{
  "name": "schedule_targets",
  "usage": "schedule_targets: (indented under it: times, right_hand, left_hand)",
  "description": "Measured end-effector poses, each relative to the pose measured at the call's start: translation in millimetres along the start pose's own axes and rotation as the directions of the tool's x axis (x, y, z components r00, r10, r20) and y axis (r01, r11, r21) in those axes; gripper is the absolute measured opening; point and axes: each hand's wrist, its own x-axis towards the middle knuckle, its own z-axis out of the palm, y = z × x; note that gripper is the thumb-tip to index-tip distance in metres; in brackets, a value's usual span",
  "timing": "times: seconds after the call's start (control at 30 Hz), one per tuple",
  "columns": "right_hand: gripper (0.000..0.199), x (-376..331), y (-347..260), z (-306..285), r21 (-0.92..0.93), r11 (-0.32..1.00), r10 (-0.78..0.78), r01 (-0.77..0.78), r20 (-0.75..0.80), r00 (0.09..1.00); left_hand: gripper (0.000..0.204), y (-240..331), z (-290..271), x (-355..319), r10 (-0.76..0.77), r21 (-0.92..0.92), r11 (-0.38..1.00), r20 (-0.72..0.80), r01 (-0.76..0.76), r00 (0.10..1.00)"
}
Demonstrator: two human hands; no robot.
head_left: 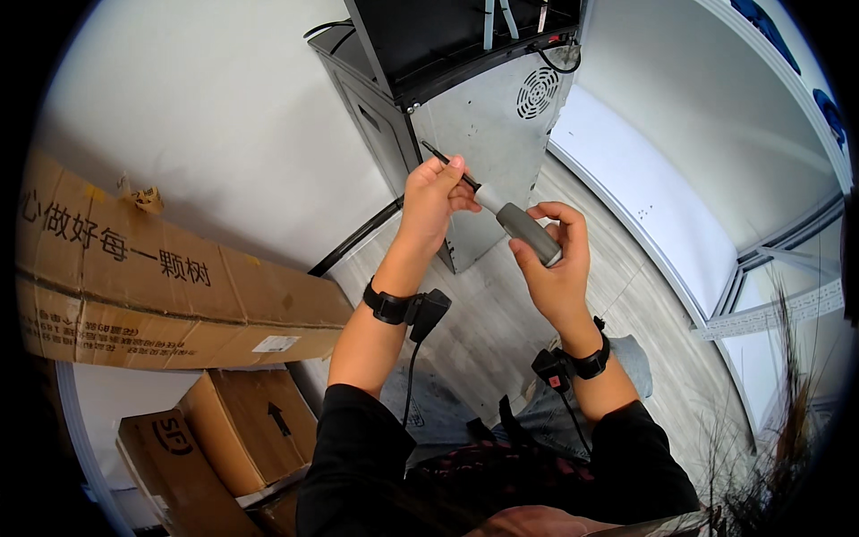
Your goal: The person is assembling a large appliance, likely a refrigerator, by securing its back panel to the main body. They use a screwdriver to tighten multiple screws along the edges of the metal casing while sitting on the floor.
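Pale wood-look floor; white wall to the left, long cardboard box before it. Grey metal cabinet ahead, round vent toward its upper right corner. Tool held mid-air, seen against the cabinet's lower edge. Left hand pinches black rod, thumb against fingers; right hand has fingers curled around grey handle, pale collar facing the rod. Joined or not: can't tell. Risks, my reading: light pinch lets rod slip floorward; crooked angle makes parts bind.
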Motion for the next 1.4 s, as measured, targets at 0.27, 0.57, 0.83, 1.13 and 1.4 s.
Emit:
schedule_targets:
  times: [0.27,0.57,0.83,1.13,1.4]
  right_hand:
    - [0.048,4,-10,2,0.247,0.949,0.210,-0.194,-0.038,0.977]
    - [0.048,-2,5,5,-0.049,0.997,-0.056,0.055,-0.023,0.998]
    - [0.047,5,-11,-2,0.508,0.763,0.402,-0.400,0.112,0.909]
    - [0.044,-3,4,7,0.052,0.998,-0.034,0.035,-0.026,0.999]
    - [0.041,3,-8,3,0.541,0.748,0.385,-0.384,0.117,0.915]
  left_hand:
    - [0.027,-2,-1,-1,0.038,0.096,0.995,-0.001,-0.038,0.999]
    - [0.025,-9,-3,1,0.024,0.113,0.993,-0.010,-0.023,1.000]
    - [0.023,-10,0,-1,0.009,0.027,1.000,0.007,-0.009,1.000]
    - [0.027,-12,7,-9,0.168,0.135,0.976,0.025,-0.170,0.986]
    - [0.032,-13,4,-9,0.131,0.051,0.990,0.022,-0.132,0.991]
